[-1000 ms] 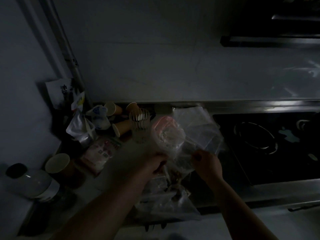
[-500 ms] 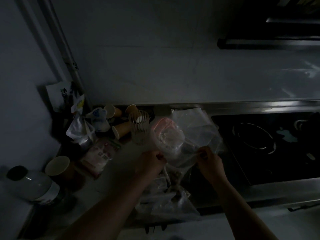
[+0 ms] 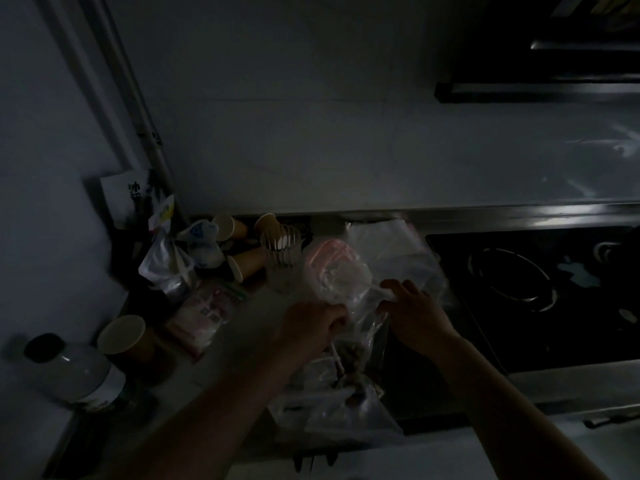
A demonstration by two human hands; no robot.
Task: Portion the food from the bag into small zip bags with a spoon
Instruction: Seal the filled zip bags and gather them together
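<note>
The scene is very dark. A clear small zip bag [image 3: 360, 306] with a pink strip near its top is held up over the counter between both hands. My left hand [image 3: 308, 329] grips its left side, and a thin pale handle, perhaps the spoon [image 3: 336, 356], sticks down below that fist. My right hand [image 3: 414, 315] pinches the bag's right edge. Dark food shows low inside the bag. Below the hands lies a larger clear food bag [image 3: 346, 407]. Behind them, more clear bags [image 3: 391, 251] are piled.
Left on the counter [image 3: 228, 344] stand a white jar [image 3: 74, 372], paper cups [image 3: 121, 334], a pink packet [image 3: 204, 310], a tied plastic bag [image 3: 166, 265] and a ribbed glass [image 3: 282, 259]. A black gas hob [image 3: 526, 282] fills the right side. The wall is close behind.
My right hand has moved up and a little right along the zip bag's edge. My left hand has shifted slightly up. The bag is stretched wider between them.
</note>
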